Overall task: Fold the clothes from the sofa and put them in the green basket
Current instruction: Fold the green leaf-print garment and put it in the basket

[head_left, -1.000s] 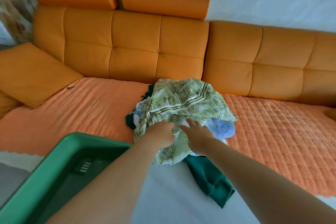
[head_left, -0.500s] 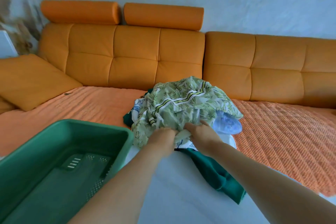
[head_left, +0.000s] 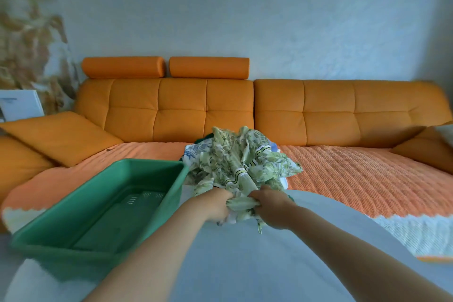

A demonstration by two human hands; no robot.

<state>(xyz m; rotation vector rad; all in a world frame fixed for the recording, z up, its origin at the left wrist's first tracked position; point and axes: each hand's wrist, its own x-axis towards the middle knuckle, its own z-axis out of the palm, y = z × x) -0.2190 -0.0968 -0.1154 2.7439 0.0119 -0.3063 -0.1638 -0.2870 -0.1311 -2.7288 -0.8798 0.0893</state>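
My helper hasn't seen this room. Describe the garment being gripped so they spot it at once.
On the long orange sofa, right of the green basket, sits a clothes pile. The left hand and right hand grip its top garment: pale green leaf print with a yellow-black stripe, unlike the blue-patterned piece beside it.

Soft, even light fills my view, cool and bluish on the wall (head_left: 269, 19); shadows are faint, darkest inside the green basket (head_left: 147, 176). The wide lens bows the sofa (head_left: 343, 110) back and stretches my left forearm (head_left: 152, 252) toward the bottom edge. The top left corner is smeared; the leaf-print garment (head_left: 235, 162) at centre looks fairly sharp.
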